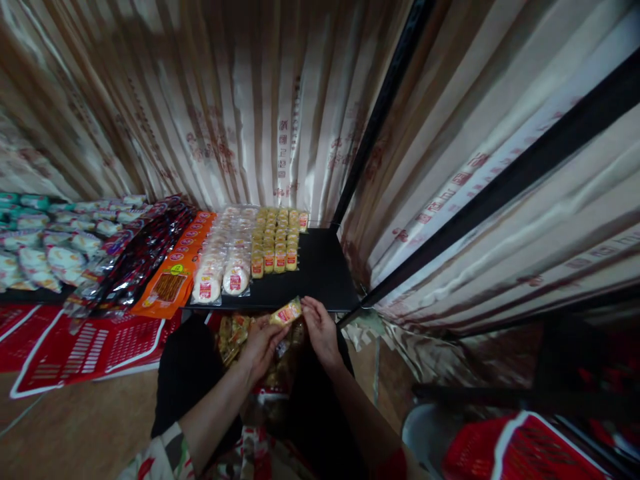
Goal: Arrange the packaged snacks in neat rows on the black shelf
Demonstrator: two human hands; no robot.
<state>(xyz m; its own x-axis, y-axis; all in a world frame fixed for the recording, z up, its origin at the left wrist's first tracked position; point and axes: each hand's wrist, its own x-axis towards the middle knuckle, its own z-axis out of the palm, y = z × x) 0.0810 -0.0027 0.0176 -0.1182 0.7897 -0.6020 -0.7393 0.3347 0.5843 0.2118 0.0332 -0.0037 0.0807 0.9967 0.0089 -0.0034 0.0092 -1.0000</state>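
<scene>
A small wrapped snack cake (287,313), yellow with a red and white label, is held above my lap. My left hand (261,347) pinches its left end between thumb and fingers. At its other end, the fingers of my right hand (321,333) are closed on the wrapper's edge. Below both hands, a bag of similar yellow packets (233,337) sits between my knees, partly hidden. Just ahead, rows of matching yellow cakes (274,243) stand on a black shelf (325,263).
Left of the yellow rows lie round white packaged cakes (236,277), an orange snack packet (170,283), dark shiny packets (145,253) and several white-and-green packets (65,257). Black posts (383,110) and a printed curtain (270,100) border the shelf. Red bags (85,347) lie at left.
</scene>
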